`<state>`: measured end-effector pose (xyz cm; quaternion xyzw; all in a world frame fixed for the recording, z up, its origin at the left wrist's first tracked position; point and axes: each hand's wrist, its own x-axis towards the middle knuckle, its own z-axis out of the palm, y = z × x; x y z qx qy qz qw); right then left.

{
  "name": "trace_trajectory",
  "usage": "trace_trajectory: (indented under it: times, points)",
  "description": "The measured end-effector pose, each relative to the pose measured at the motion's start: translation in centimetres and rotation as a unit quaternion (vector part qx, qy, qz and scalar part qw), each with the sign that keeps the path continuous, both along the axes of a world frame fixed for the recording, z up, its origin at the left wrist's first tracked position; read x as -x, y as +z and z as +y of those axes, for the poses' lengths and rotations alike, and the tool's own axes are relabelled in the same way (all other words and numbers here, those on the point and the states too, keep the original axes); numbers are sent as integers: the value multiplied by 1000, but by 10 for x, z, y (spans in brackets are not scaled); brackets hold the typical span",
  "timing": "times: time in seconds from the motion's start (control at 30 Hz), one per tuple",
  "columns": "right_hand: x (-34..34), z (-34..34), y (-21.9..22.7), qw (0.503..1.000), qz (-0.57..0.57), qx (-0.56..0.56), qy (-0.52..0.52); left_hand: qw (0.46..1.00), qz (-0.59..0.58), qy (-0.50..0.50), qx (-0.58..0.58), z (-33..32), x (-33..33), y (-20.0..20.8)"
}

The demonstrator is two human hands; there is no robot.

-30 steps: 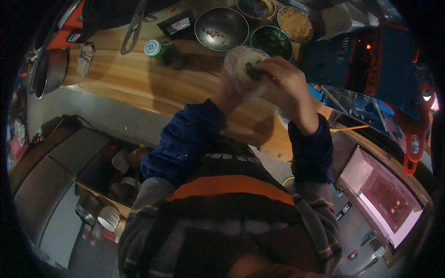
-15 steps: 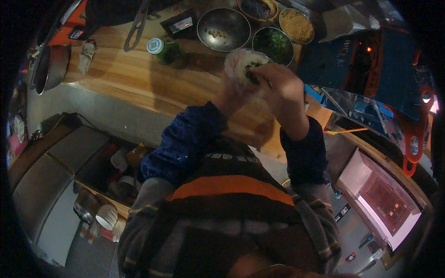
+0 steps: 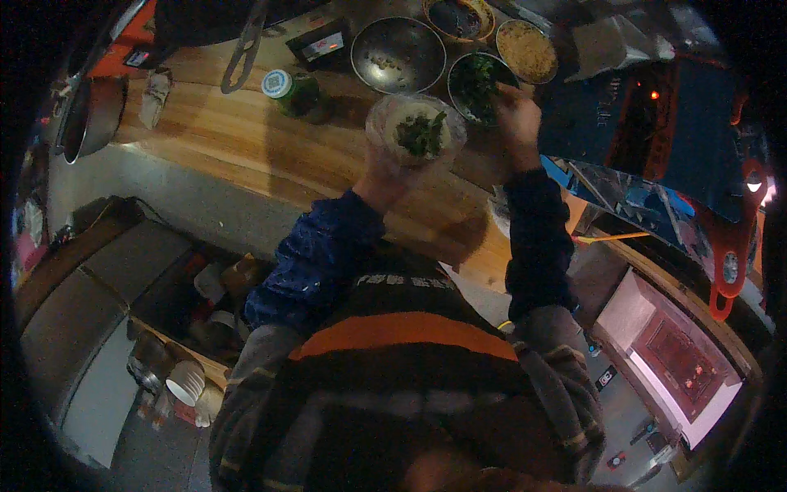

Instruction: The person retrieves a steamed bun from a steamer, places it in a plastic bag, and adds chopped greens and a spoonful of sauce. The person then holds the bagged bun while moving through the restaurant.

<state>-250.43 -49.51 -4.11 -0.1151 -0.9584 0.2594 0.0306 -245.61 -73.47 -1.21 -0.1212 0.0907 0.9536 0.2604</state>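
Observation:
My left hand (image 3: 383, 176) holds up a round container wrapped in clear plastic film (image 3: 377, 123) above the wooden counter. Pale food fills it, with a clump of leafy chopped greens (image 3: 420, 135) on top. Further right, my right hand (image 3: 518, 121) reaches to a metal bowl of green herbs (image 3: 469, 82). Its fingers are bunched at the bowl's right side, closed on some of the herbs; the fingertips are dark and partly hidden. Just behind the held container stands a wide metal bowl (image 3: 398, 45) with a few small bits at its bottom.
A bowl of tan crumbly food (image 3: 526, 51) and an orange-rimmed bowl of dark sauce (image 3: 459, 18) stand at the back. A green jar with a white lid (image 3: 279, 83) is at left on the wooden counter (image 3: 221, 143). Blue equipment (image 3: 574, 115) with a red light lies right.
My right hand has moved from the held container rightward to the herb bowl. My left hand has shifted slightly left and nearer, and the greens in its container now show fully.

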Motion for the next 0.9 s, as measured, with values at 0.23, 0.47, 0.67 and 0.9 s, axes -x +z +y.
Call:
trace_trajectory:
  times: [0.23, 0.47, 0.67, 0.9]
  points:
    - [23, 5, -52, 977, 18, -188, 95, 955, 194, 74, 213, 3, -14, -23]
    - [17, 13, -20, 989, -4, 140, -54, 992, -108, -32, -62, -6, -1, -8]
    - [-21, -23, 80, 944, 33, 309, 112, 941, 179, 68, 280, 9, -4, -3]
    - [-47, -76, 118, 946, 73, 71, 307, 684, 443, 110, 569, 18, 2, -17]
